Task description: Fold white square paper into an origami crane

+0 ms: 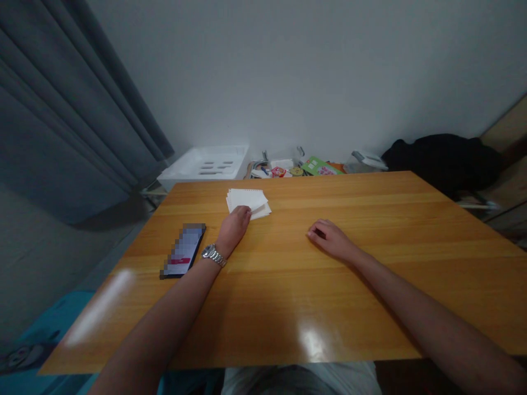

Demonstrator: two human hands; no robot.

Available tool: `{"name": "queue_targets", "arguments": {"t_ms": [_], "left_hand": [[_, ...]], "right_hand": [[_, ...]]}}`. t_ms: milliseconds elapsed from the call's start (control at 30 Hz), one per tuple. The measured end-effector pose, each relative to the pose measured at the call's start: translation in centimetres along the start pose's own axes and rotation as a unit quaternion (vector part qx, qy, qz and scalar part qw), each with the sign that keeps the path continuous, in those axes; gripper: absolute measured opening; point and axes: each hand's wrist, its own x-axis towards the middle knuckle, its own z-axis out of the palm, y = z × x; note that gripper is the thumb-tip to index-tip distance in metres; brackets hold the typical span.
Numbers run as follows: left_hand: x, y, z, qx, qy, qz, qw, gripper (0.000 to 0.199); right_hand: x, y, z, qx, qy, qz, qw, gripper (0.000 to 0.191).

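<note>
Several white paper sheets (247, 198) lie in a loose, slightly fanned pile toward the back left of the wooden table (284, 296). The near corner of the top sheet is lifted and bent where my left hand (235, 224) pinches it between thumb and fingers. A metal watch (213, 254) circles that wrist. My right hand (329, 239) rests on the tabletop to the right, apart from the paper, its fingers curled loosely to the thumb with nothing seen in them. Left of my left hand lies a phone (181, 255) with a lit, partly pixelated screen.
Behind the table's far edge are a white foam tray (222, 159), a green booklet (319, 166), small clutter and a clear plastic container (364, 162). A dark cloth heap (444, 159) sits at the back right. A grey curtain (74, 109) hangs at the left.
</note>
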Motion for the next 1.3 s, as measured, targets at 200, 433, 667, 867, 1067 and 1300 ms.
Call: {"name": "queue_targets", "arguments": {"t_ms": [200, 433, 667, 867, 1067, 1300], "left_hand": [[0.4, 0.5, -0.7, 0.014, 0.013, -0.005, 1.0, 0.03], [-0.2, 3.3, -2.9, 0.036, 0.037, 0.071, 0.996, 0.026], [-1.8, 6.8, -3.2, 0.05, -0.046, 0.147, 0.987, 0.028], [-4.2, 9.7, -2.1, -0.046, -0.139, 0.15, 0.978, 0.023], [-5.3, 10.1, -0.6, -0.082, -0.17, 0.161, 0.969, 0.023], [-6.1, 9.8, 0.2, -0.057, -0.166, 0.169, 0.97, 0.033]], "right_hand": [[0.0, 0.1, 0.1, -0.005, 0.004, -0.003, 1.0, 0.02], [0.0, -0.2, 0.0, -0.005, 0.001, -0.006, 1.0, 0.019], [-0.1, -0.3, -0.2, 0.009, 0.002, 0.004, 1.0, 0.022], [0.0, 0.1, 0.0, 0.007, 0.01, 0.007, 1.0, 0.024], [0.0, -0.2, -0.2, 0.008, 0.008, 0.008, 1.0, 0.024], [-0.1, -0.5, -0.2, 0.008, 0.08, 0.048, 0.996, 0.024]]}}
